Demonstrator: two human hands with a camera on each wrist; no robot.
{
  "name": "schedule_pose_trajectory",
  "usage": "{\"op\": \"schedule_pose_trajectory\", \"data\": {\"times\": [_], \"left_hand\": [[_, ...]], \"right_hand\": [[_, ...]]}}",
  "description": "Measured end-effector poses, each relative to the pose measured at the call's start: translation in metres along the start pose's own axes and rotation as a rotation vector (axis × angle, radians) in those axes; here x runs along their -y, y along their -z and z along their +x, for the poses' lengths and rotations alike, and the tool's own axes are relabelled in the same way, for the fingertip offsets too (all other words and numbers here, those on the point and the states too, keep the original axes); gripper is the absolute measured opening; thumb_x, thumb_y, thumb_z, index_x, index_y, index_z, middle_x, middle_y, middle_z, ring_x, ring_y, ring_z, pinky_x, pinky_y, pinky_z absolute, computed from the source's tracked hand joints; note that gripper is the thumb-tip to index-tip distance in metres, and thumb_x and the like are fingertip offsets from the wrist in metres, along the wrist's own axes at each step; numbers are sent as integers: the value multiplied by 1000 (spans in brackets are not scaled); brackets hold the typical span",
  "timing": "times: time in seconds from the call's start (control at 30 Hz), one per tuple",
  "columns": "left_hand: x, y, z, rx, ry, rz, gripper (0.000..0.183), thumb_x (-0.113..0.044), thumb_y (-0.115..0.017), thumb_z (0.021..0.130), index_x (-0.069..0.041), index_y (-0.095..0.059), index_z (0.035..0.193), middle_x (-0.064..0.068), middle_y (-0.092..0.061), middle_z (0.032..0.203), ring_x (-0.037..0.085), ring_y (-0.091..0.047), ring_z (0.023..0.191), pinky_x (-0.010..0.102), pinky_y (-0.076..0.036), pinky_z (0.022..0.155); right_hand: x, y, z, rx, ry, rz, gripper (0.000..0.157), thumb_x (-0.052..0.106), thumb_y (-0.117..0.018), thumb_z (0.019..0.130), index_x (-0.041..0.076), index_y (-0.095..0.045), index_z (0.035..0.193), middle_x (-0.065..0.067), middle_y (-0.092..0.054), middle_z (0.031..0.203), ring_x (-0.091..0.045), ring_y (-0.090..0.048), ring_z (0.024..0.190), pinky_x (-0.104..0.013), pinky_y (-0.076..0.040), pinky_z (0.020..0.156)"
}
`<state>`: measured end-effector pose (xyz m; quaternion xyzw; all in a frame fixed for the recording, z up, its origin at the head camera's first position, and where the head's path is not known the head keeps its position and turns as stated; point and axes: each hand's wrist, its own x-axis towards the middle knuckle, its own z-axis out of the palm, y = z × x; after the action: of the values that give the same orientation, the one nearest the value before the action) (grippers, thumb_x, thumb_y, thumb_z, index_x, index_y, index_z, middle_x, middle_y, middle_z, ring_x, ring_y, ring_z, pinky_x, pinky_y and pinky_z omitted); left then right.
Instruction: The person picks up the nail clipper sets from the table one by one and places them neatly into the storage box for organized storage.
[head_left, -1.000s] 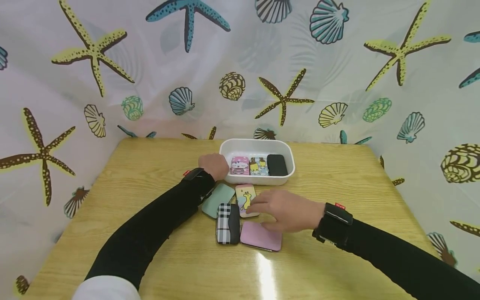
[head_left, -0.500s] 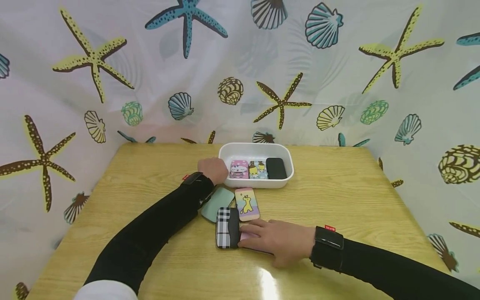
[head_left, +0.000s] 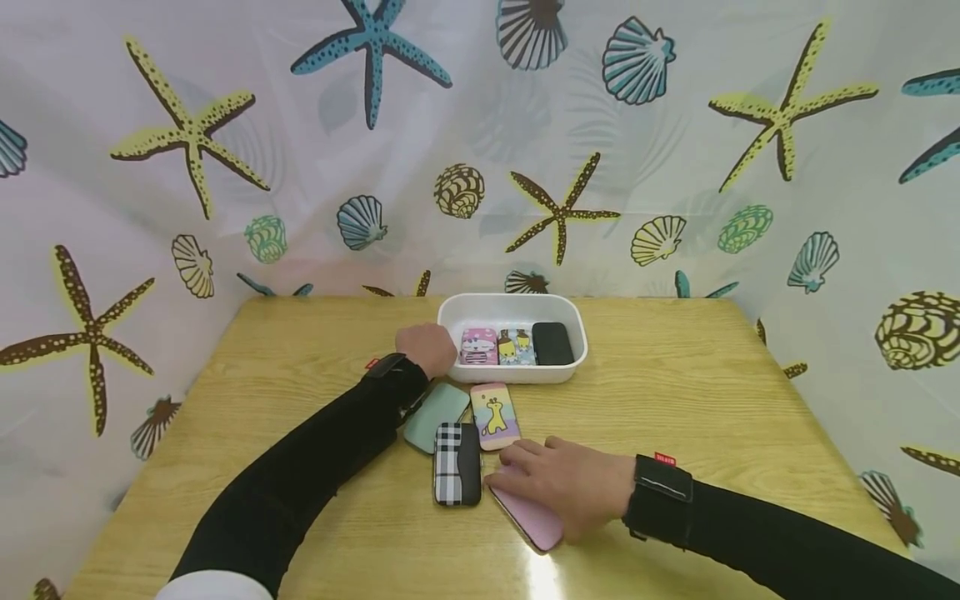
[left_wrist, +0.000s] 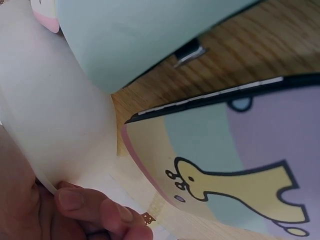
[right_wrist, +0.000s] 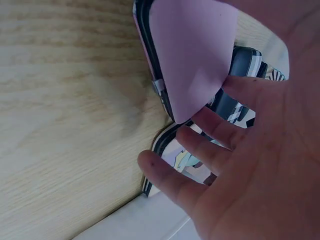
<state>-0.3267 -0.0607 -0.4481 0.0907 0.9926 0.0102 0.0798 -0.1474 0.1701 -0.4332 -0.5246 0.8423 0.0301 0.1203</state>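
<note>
In the head view my left hand is at the left end of a white plastic bin; the left wrist view shows its fingers curled over the rim. My right hand grips a small pink clasp case between thumb and fingers, and the case lies slantwise under the palm. Left of it lies a black-and-white plaid case. Behind that are a mint green case and a pastel case with a yellow giraffe. The right palm hides part of the pink case.
Inside the bin stand a pink cartoon case, a blue case with yellow figures and a black case. The wooden table ends at a hanging cloth printed with starfish and shells.
My right hand has come down onto the pink case and turned it slantwise, drawing its near end toward me, away from the plaid case. My left hand stays at the bin's rim.
</note>
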Motion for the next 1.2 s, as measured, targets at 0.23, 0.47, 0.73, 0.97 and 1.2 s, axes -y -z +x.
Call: {"op": "schedule_pose_trajectory", "data": {"times": [0.23,0.47,0.73,0.97,1.2], "left_hand": [[0,-1,3,-3,13,-4,37,-26,-46,101,-11,-60,71,5,-55,68,20,-53,61,34,-39,53],[0,1,4,0,10,-11,38,-25,-44,102,-11,-60,71,5,-56,68,21,-54,62,34,-39,54],[1,2,7,5,16,-5,36,-23,-45,101,-11,-58,69,4,-51,65,19,-49,57,33,-36,51],[0,1,4,13,17,-7,37,-23,-44,102,-11,-59,70,4,-52,65,19,-50,58,33,-36,52],[-2,1,0,5,12,-2,37,-24,-44,102,-10,-61,72,5,-54,66,20,-52,59,33,-37,52]], "right_hand": [[-6,-7,1,19,-36,96,100,47,-84,75,22,-32,157,1,-38,154,-16,-40,139,-45,-46,103],[-16,0,-4,-2,-85,188,97,55,-79,77,20,-35,156,3,-39,152,-15,-43,132,-36,-44,106],[-34,27,-10,-106,-149,180,94,57,-78,78,20,-38,155,-1,-40,152,-15,-43,132,-36,-45,105],[-61,59,-16,-164,-250,204,99,45,-85,73,22,-36,156,-3,-38,154,-18,-42,131,-36,-46,103],[-110,80,-14,-200,-352,206,94,35,-87,73,22,-40,155,-12,-38,151,-26,-42,127,-41,-48,97]]}}
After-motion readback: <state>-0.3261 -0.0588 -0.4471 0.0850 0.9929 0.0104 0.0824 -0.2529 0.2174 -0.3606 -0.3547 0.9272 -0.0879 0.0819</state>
